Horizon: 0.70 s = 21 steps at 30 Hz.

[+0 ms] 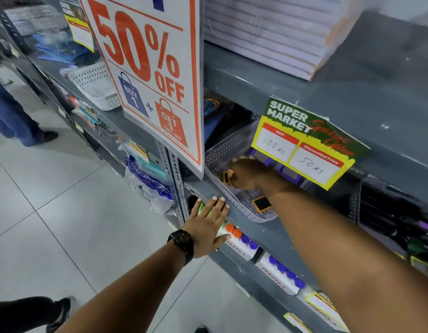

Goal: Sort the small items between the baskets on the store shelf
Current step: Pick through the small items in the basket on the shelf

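Observation:
A perforated grey basket [222, 150] sits on the middle shelf, under a yellow and green price card. My right hand [246, 174] reaches into it and is shut on a small orange-framed black item [226, 177]. Another orange-framed black item [262, 204] lies on the basket's floor near the front rim. Purple-framed items [288, 173] lie further back, partly hidden by the card. My left hand [211, 224] rests flat on the shelf's front edge, fingers spread, holding nothing.
A large "50% OFF" sign [148, 68] hangs left of the basket. A white basket [95, 85] stands on the upper shelf at left. White boxes with orange and blue caps [246, 241] fill the shelf below. Dark pens [398, 219] lie at right. A person's legs [18, 116] stand in the aisle.

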Each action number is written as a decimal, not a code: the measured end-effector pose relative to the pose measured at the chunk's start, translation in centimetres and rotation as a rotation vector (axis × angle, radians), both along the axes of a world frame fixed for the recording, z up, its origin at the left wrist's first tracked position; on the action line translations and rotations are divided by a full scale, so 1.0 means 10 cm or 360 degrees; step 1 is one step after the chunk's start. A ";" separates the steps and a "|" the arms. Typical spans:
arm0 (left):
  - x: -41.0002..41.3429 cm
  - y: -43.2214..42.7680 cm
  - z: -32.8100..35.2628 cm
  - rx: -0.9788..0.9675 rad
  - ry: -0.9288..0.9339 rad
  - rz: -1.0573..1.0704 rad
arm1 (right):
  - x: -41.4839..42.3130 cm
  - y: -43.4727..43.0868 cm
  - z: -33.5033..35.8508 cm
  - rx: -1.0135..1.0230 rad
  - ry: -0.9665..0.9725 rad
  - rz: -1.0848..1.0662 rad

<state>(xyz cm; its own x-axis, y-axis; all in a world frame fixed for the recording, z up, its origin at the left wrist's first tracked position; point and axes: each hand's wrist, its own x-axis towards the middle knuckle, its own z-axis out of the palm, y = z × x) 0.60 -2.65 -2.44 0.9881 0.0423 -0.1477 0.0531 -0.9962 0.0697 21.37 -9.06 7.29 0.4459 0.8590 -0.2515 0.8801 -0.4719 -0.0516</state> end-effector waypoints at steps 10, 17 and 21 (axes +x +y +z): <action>-0.14 -1.03 0.03 0.0063 -0.0050 -0.0172 | 0.00 -1.74 0.45 0.0553 0.0120 -0.0418; -0.08 -1.76 0.06 0.0002 -0.0007 -0.0073 | -0.04 -3.24 0.50 0.0623 0.0057 -0.0612; -0.02 -2.03 0.09 -0.0041 0.0034 0.0049 | -0.07 -3.73 0.34 0.0545 0.0316 -0.0532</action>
